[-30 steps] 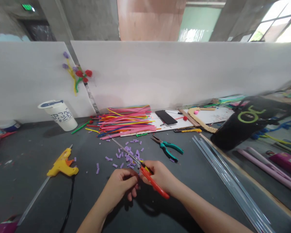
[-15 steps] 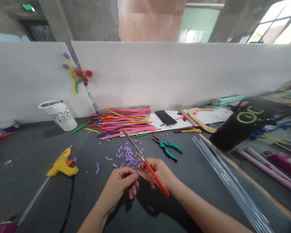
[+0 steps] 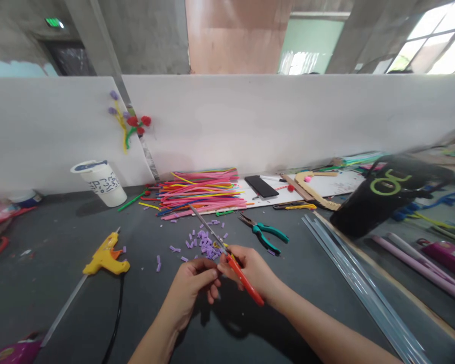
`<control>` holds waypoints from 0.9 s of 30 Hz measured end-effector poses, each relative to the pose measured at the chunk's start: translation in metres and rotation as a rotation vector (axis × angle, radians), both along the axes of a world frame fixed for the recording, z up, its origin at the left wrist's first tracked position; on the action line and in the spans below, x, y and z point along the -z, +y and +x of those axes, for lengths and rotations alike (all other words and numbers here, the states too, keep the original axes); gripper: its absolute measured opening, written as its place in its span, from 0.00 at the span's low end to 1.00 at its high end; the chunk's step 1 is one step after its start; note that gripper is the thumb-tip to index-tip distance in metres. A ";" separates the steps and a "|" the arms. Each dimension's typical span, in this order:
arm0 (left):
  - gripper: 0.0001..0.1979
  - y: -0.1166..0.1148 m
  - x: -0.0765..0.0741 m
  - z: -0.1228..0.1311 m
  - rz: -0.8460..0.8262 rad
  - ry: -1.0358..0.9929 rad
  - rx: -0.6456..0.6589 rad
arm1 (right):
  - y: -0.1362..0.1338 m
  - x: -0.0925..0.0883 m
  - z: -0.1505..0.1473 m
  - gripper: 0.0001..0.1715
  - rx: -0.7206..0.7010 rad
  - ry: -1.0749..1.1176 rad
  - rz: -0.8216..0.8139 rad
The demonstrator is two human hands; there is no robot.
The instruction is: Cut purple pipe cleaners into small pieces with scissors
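My right hand (image 3: 255, 269) is wrapped round a pair of scissors (image 3: 243, 279) with red handles; the blades point up and away to the left. Close beside it, my left hand (image 3: 195, 283) is pinched, thumb against fingers, and its fingertips nearly meet those of my right hand. Whatever lies between the left fingertips is too small to make out. Just beyond both hands lies a loose heap of short purple pieces (image 3: 207, 244), with several strays around it. A bundle of pink, red and yellow pipe cleaners (image 3: 200, 194) rests behind the heap.
Teal-handled pliers (image 3: 267, 233) lie right of the heap. At left are a yellow glue gun (image 3: 106, 257) with a cord and a white cup (image 3: 103, 186). Clear rods (image 3: 356, 283), a black bottle (image 3: 367, 202) and a phone (image 3: 261, 186) are at right and back.
The whole view has shifted slightly, so background and table things sit a little further right and lower. Both hands keep almost the same pose, with the scissors still in the right.
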State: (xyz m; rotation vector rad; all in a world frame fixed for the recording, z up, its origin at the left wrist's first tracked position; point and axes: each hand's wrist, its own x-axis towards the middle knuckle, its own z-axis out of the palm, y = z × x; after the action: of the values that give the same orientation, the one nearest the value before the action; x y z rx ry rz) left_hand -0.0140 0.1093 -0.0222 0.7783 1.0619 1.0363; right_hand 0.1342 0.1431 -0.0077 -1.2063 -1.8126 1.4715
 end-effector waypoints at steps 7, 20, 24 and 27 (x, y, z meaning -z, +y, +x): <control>0.07 0.000 -0.011 -0.006 0.102 0.026 -0.189 | -0.015 -0.020 0.042 0.20 -0.165 -0.674 0.325; 0.04 -0.007 -0.018 -0.006 0.129 -0.023 -0.099 | -0.037 -0.014 0.052 0.19 -0.240 -0.787 0.436; 0.04 -0.006 -0.018 -0.007 0.148 -0.023 -0.081 | -0.036 -0.016 0.051 0.21 -0.266 -0.787 0.421; 0.04 -0.006 -0.018 -0.006 0.149 -0.012 -0.076 | -0.036 -0.015 0.051 0.22 -0.280 -0.768 0.404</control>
State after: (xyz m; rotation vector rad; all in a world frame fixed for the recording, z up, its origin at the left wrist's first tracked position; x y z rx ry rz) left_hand -0.0204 0.1035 -0.0039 0.8557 1.0185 1.1941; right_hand 0.1853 0.1070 0.0073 -1.4501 -2.7089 0.7125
